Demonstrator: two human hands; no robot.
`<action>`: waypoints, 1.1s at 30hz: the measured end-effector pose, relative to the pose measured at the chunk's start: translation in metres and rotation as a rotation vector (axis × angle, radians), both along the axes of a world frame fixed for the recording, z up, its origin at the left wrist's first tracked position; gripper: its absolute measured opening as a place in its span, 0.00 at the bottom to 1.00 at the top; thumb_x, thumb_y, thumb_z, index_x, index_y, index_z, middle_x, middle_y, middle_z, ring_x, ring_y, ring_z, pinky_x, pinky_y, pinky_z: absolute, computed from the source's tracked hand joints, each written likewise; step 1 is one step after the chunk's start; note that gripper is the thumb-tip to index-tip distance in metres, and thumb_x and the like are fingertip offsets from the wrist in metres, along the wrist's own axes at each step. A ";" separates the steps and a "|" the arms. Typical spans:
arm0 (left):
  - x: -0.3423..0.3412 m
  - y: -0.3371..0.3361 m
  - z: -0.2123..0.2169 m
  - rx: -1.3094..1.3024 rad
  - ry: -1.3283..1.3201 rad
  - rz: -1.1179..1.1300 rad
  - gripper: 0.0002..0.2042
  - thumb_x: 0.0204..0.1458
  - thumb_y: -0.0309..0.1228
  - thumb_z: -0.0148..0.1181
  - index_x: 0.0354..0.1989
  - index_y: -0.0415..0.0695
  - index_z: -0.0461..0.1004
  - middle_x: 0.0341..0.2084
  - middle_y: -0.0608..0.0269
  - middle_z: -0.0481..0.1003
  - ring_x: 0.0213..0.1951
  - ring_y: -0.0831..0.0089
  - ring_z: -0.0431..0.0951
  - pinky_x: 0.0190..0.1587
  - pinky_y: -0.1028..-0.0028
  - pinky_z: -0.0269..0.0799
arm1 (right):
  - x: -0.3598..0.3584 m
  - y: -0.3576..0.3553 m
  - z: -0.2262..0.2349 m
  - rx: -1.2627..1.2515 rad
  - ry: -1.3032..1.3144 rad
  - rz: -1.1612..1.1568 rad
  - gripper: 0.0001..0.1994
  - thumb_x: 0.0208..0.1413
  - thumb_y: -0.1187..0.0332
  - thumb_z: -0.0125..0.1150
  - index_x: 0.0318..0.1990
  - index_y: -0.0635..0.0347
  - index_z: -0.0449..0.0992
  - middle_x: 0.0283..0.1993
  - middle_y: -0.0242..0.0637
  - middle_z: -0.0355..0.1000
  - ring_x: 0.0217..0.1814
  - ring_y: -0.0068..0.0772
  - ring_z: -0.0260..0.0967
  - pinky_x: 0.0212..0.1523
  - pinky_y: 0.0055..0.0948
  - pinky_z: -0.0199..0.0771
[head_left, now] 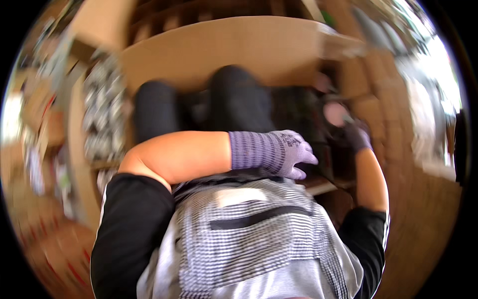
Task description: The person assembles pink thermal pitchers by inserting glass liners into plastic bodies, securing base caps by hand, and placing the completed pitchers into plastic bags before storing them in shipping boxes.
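Note:
Both hands wear purple knit gloves. My left hand [294, 154] is in front of my waist, its forearm lying across my body. Its fingers point right, the thumb stands apart from them, and nothing shows in it. Out at the right, my right hand [358, 135] is blurred and dark, its fingers closed at the edge of a round, pale pink piece [335, 114]. A small greenish bit shows between the fingers and that piece. Beyond it, a second pinkish round piece [323, 82] is smeared in the shadow, and its kind is unclear.
A large cardboard panel [224, 47] stands beyond my knees. On the left, a rack of wrapped grey-silver items [104, 109] is close to my leg. Stacked brown boxes [368, 84] line the right side, with white bundles [423, 104] past them. More cartons [55, 249] lie at lower left.

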State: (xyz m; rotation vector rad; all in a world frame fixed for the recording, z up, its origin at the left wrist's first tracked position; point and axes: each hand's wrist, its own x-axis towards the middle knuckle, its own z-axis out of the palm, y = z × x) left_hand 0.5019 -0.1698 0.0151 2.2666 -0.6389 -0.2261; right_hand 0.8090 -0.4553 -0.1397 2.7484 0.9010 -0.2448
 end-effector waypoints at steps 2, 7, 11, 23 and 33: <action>-0.054 0.070 0.049 -0.224 -0.135 0.111 0.22 0.55 0.41 0.66 0.56 0.43 0.79 0.49 0.52 0.81 0.53 0.53 0.79 0.60 0.56 0.73 | 0.005 -0.029 -0.008 -0.052 0.061 0.060 0.15 0.59 0.67 0.61 0.51 0.64 0.77 0.49 0.52 0.79 0.53 0.54 0.76 0.55 0.45 0.76; -0.386 0.204 0.100 0.150 -0.183 1.457 0.16 0.63 0.36 0.61 0.52 0.38 0.79 0.49 0.52 0.81 0.52 0.62 0.81 0.57 0.65 0.74 | 0.036 -0.065 0.041 0.014 0.241 0.122 0.16 0.63 0.66 0.57 0.52 0.67 0.78 0.51 0.51 0.80 0.53 0.52 0.77 0.56 0.41 0.75; -0.675 0.176 0.024 0.443 0.834 1.795 0.27 0.53 0.56 0.59 0.49 0.46 0.84 0.41 0.50 0.84 0.46 0.58 0.84 0.55 0.61 0.77 | 0.001 -0.018 0.064 0.452 0.095 -0.002 0.17 0.65 0.64 0.57 0.53 0.69 0.78 0.52 0.51 0.80 0.54 0.47 0.77 0.56 0.37 0.74; -0.726 0.031 -0.126 0.142 1.162 2.645 0.46 0.39 0.51 0.76 0.67 0.45 0.61 0.60 0.43 0.69 0.66 0.48 0.68 0.66 0.54 0.68 | -0.296 0.270 0.251 0.804 0.249 0.745 0.16 0.66 0.71 0.58 0.59 0.67 0.76 0.60 0.47 0.74 0.64 0.43 0.72 0.68 0.37 0.67; -0.546 0.081 0.200 0.537 -0.437 1.883 0.47 0.34 0.29 0.79 0.66 0.36 0.60 0.53 0.48 0.69 0.55 0.53 0.73 0.58 0.58 0.72 | -0.423 0.395 0.274 0.782 1.321 0.451 0.29 0.69 0.53 0.59 0.68 0.65 0.67 0.65 0.45 0.70 0.69 0.41 0.67 0.72 0.38 0.62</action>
